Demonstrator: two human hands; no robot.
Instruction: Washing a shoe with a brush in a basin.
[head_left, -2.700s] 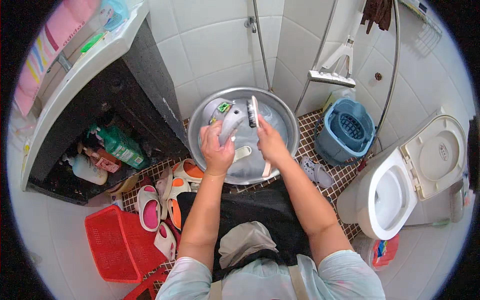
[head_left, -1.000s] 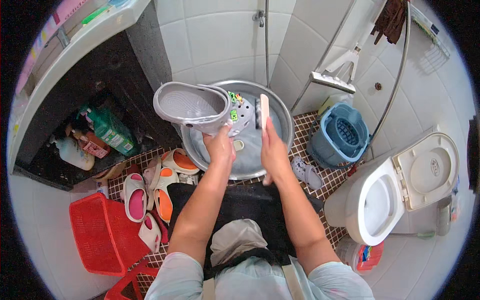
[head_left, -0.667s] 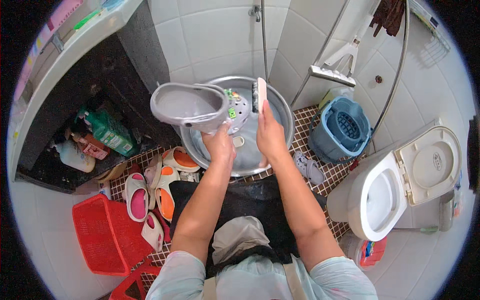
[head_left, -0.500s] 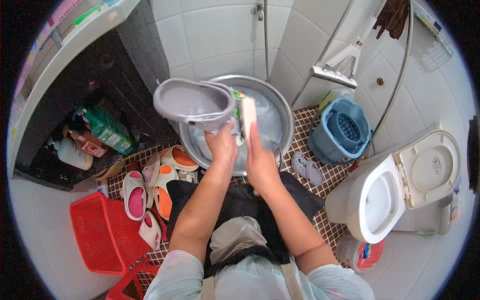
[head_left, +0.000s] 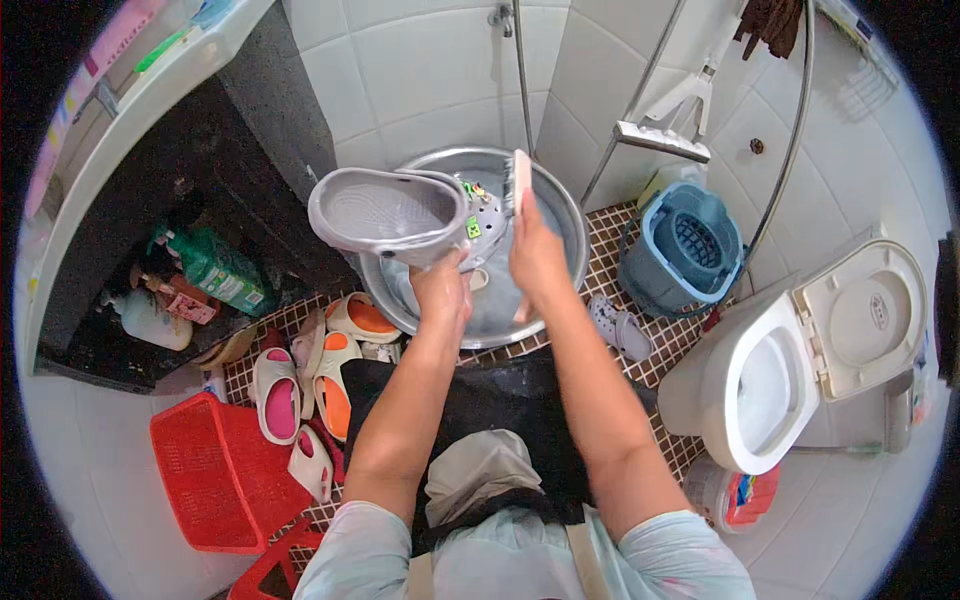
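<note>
Grey foam plastic forms the clog [head_left: 385, 205], which is held above the left part of a metal basin [head_left: 581, 225], heel to the left and toe to the right, its opening turned upward. The heel end is carried out past the basin's rim. The clog is gripped from its near side by the left hand [head_left: 441, 288]; that grip is closed around the lower edge, with most of the fingers hidden beneath. Green charms [head_left: 473, 228] are fixed among the holes of the toe.

A pale pink brush [head_left: 522, 178] is held upright in the right hand [head_left: 538, 262], its handle enclosed by the grip and its bristles turned toward the toe. The bristles are seen just beside the clog; whether contact is made cannot be told. Water is held in the basin, and a small pale piece [head_left: 479, 279] is seen there near the left hand.

A second clog [head_left: 620, 328] is placed on the tiled floor to the right, near a blue bucket [head_left: 652, 265]. To the left, pale slippers [head_left: 262, 375] with pink and orange insides are grouped beside a red basket [head_left: 200, 470].
</note>
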